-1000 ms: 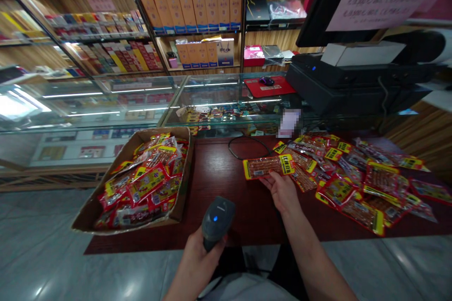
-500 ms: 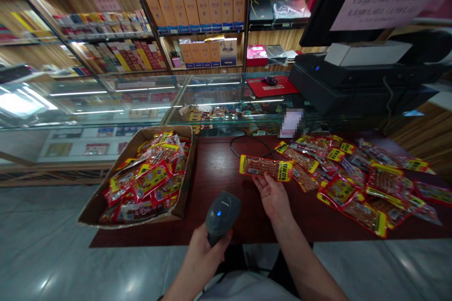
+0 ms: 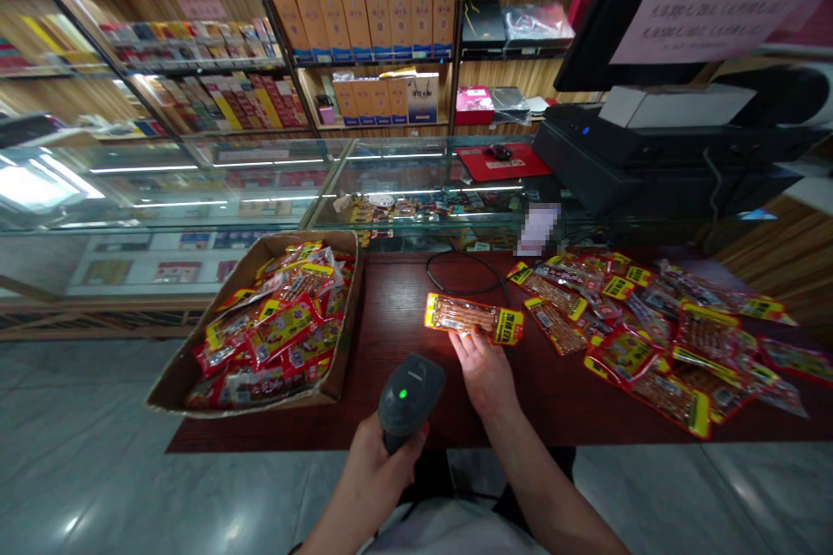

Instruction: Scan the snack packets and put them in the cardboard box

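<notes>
My left hand (image 3: 383,464) is wrapped round the handle of a dark barcode scanner (image 3: 411,399), whose top light glows green. Its head points away from me toward a snack packet (image 3: 465,315), red and yellow with a clear window showing brown sticks. My right hand (image 3: 485,368) pinches that packet by its lower edge, just above the dark red tabletop (image 3: 390,303). Bright light falls on the packet and my fingertips. To the right lies a loose pile of similar snack packets (image 3: 641,355). An open cardboard box (image 3: 344,347) on the left holds many more packets.
A black cable (image 3: 433,277) loops on the tabletop behind the packet. Beyond stands a glass display counter (image 3: 273,182) with a mouse (image 3: 498,153) on a red mat (image 3: 527,160). A monitor (image 3: 586,43) and black machine (image 3: 625,156) occupy the right. Stocked shelves (image 3: 364,61) line the back.
The packet in my right hand has moved a little left, nearer the front of the scanner. The scanner's light has turned from blue to green, and the packet is now brightly lit.
</notes>
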Demonstrator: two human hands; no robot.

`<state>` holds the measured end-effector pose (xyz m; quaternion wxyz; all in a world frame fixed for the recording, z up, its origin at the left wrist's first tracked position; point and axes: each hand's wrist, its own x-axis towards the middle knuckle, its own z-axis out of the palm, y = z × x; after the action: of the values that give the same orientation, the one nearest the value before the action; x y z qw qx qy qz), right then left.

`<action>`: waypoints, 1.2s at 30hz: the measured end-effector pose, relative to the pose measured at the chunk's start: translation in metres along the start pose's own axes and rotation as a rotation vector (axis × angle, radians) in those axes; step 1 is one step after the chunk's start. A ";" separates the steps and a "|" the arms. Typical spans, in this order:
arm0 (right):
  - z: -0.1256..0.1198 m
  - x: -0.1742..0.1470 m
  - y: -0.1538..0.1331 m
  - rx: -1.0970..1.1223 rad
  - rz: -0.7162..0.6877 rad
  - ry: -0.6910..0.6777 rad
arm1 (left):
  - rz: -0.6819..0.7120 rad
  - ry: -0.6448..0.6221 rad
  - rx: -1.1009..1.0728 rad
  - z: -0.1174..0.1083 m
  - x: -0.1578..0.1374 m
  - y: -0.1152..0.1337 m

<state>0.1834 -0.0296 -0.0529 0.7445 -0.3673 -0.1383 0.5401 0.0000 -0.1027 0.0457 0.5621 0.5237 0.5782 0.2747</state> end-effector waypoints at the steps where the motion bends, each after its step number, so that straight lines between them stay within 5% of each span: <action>1: 0.003 -0.002 -0.001 -0.010 0.001 0.015 | -0.003 0.008 -0.011 -0.001 0.000 0.000; 6: 0.024 -0.011 -0.010 0.113 0.049 0.124 | -0.027 0.083 -0.075 -0.006 -0.001 0.001; 9: 0.049 -0.007 -0.017 0.130 0.089 0.079 | -0.067 0.159 -0.118 -0.012 0.001 -0.003; 17: 0.195 0.000 -0.005 0.060 0.372 -0.370 | -0.104 0.253 -0.169 -0.021 -0.003 -0.017; 20: 0.221 -0.004 0.004 -0.138 0.475 -0.536 | -0.091 0.257 -0.175 -0.021 -0.004 -0.021; 22: 0.207 -0.005 0.002 -0.221 0.450 -0.513 | -0.093 0.252 -0.151 -0.022 -0.002 -0.023; 25: 0.142 0.002 -0.025 -0.404 0.181 -0.450 | -0.093 0.210 -0.126 -0.024 0.001 -0.023; 27: 0.082 0.012 -0.060 -0.770 -0.122 -0.372 | -0.084 0.185 -0.126 -0.023 0.005 -0.022; 29: 0.023 0.024 -0.101 -1.288 -0.408 -0.078 | -0.081 0.164 -0.115 -0.020 0.010 -0.021; 32: -0.044 0.034 -0.149 -1.677 -0.404 0.219 | -0.079 0.118 -0.090 -0.012 0.017 -0.018; 36: -0.081 0.029 -0.164 -2.171 -0.254 0.335 | -0.041 0.051 -0.043 0.001 0.021 -0.013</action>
<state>0.3582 -0.0595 -0.0006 0.0857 -0.8769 -0.4729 -0.0053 0.0005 -0.0875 0.0262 0.5639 0.4925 0.5967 0.2888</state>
